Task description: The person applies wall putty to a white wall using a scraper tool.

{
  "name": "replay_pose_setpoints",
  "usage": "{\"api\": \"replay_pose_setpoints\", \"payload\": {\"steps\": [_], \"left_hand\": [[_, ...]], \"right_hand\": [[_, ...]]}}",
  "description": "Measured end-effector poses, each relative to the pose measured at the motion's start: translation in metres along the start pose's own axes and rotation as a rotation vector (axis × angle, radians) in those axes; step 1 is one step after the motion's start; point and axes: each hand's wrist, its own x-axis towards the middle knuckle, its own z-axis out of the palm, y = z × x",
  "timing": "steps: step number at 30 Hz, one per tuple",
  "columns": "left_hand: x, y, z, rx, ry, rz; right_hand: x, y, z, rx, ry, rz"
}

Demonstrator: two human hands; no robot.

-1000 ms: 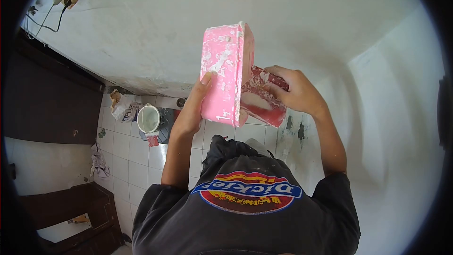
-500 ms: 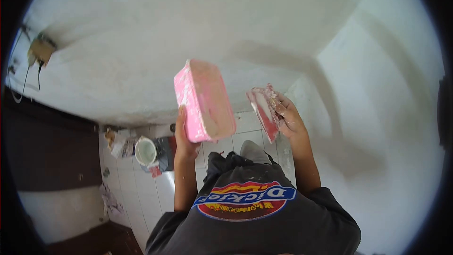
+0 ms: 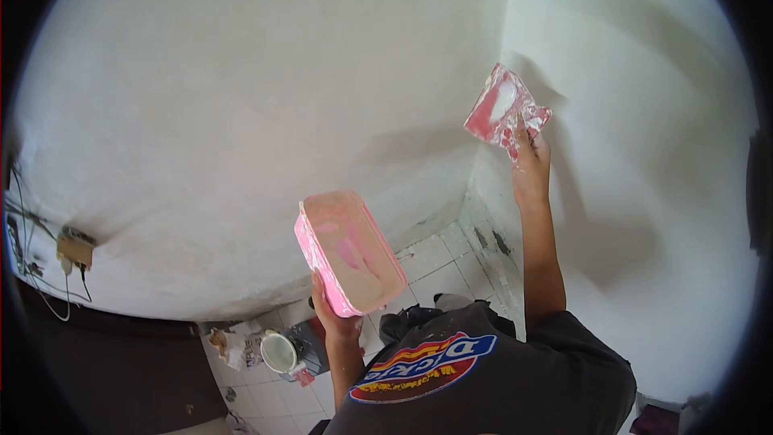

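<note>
My left hand (image 3: 338,321) grips the lower left side of a pink rectangular tub (image 3: 351,251), whose inside is coated with pale paste. The tub is tilted so that its open top faces the camera. Raised near the wall corner, my right hand (image 3: 531,157) is closed on a red, paste-smeared flat scraper (image 3: 501,106) with a white blob of paste on its face. The scraper is up and to the right of the tub, apart from it.
Pale walls (image 3: 322,72) meet at a corner right of centre. On the tiled floor (image 3: 431,258) stand a white bucket (image 3: 279,352) and a grey box (image 3: 312,345). A socket box (image 3: 75,248) with cables is at the left, above a dark panel (image 3: 105,362).
My right hand has risen with the scraper toward the wall corner, turning its paste-bearing face into view. The tub in my left hand now sits lower in view, and the camera view has shifted.
</note>
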Motion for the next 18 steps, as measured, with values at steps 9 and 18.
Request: {"api": "replay_pose_setpoints", "payload": {"steps": [9,18], "left_hand": [[0.015,-0.022,-0.042,-0.009,0.077,0.102],[-0.008,0.003,0.016,0.087,0.113,0.095]], "right_hand": [[0.095,0.007,0.08,-0.617,0.134,-0.82],[0.037,0.03,0.123,-0.545,-0.102,-0.622]]}}
